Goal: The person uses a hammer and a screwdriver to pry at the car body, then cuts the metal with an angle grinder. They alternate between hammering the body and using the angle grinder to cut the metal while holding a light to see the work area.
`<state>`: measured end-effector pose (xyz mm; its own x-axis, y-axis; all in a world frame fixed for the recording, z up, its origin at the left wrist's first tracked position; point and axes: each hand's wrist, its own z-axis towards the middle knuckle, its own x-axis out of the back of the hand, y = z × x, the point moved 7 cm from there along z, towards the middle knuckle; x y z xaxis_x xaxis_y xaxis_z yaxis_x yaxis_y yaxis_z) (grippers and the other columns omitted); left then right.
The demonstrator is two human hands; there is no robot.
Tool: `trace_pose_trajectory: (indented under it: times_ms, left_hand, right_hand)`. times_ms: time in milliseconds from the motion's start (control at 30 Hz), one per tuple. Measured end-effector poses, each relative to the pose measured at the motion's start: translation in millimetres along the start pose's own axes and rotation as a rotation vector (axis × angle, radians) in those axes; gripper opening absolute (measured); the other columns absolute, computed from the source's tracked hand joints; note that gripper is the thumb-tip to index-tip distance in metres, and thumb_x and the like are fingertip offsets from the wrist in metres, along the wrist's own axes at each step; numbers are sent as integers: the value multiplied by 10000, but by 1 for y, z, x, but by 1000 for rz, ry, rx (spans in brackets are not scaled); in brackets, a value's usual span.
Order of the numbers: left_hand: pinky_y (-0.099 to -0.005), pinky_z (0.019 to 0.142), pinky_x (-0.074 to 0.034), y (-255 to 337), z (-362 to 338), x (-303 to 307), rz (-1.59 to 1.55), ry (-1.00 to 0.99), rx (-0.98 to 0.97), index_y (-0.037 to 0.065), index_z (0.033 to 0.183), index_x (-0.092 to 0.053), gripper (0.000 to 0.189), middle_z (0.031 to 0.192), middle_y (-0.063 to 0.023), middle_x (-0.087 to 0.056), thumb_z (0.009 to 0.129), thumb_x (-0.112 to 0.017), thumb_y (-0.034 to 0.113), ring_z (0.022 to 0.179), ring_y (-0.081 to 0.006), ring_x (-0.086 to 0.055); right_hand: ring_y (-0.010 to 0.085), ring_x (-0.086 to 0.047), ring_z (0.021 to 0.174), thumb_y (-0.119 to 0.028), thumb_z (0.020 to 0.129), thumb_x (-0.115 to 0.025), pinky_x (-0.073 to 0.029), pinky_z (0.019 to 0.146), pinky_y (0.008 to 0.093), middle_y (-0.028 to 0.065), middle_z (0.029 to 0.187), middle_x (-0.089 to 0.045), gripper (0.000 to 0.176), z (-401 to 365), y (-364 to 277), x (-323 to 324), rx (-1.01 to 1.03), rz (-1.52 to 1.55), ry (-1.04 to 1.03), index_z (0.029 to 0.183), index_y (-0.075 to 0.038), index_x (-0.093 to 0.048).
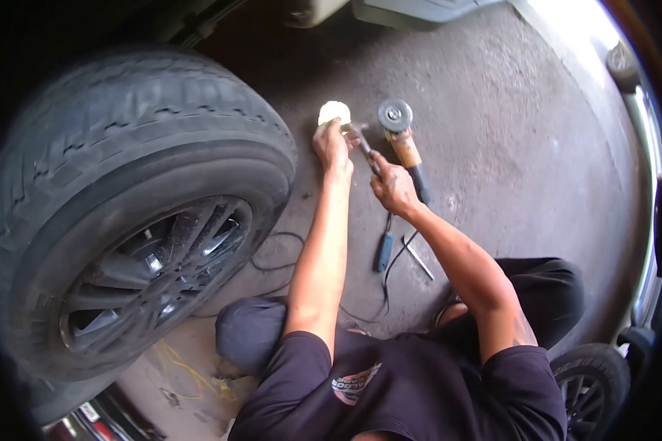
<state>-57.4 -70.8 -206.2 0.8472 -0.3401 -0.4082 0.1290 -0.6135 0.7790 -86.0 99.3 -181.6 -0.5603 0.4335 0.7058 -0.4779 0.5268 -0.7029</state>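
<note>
Filling the left of the frame, a large wheel (154,165) shows its dark tread and spoked rim, and a yellow cord (196,375) lies below it. Right of the wheel, at upper middle, the left hand (332,151) reaches up to a pale piece (335,112), its fingers drawn in narrow at the lower edge, seemingly pinching it; glare hides the piece's exact shape. Just right of that, the right hand (396,187) has its fingers wrapped around the handle of a slim hammer-like tool (365,145), whose head end is beside the left fingertips. The step in hand looks like working the piece with that tool while the other hand braces it. Any tap from this pose calls for a firm pinch, a short, controlled swing and fingertips clear of the head. Beside the right hand lies an angle grinder (406,151), disc toward the top; below, at centre, are a blue-handled tool (385,252) and a thin metal rod (418,257).
</note>
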Motion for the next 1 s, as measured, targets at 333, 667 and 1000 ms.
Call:
trace_pose_trajectory:
  times_ms: [333, 667, 1000]
  left_hand:
    - [-401, 800, -581, -50, -31, -11, 750, -199, 16, 19, 1231, -654, 317, 1066, -143, -732, 1014, -656, 250, 948, -258, -705]
    - [-435, 865, -588, -56, -38, -22, 1009, -231, 126, -2, 1336, -623, 399, 1177, -178, -714, 1042, -619, 268, 1037, -294, -721]
    - [-510, 1126, -428, -34, -45, -57, 752, -407, 417, 34, 1529, -423, 840, 1448, -202, -576, 989, -620, 645, 1336, -299, -565]
  right_hand:
    - [406, -658, 950, -184, 866, -688, -564, 797, 524, 204, 1044, -629, 345, -29, 44, -31, 92, -41, 202, 1189, -71, -643]
    - [380, -630, 1129, -172, 839, -762, -556, 916, 508, 212, 1244, -592, 899, 0, 138, -11, -444, -220, 153, 1623, -141, -323]
    - [389, -688, 1144, -325, 726, -747, -538, 966, 437, 325, 1198, -684, 812, 33, 82, 19, -295, 934, -57, 1435, -2, -521]
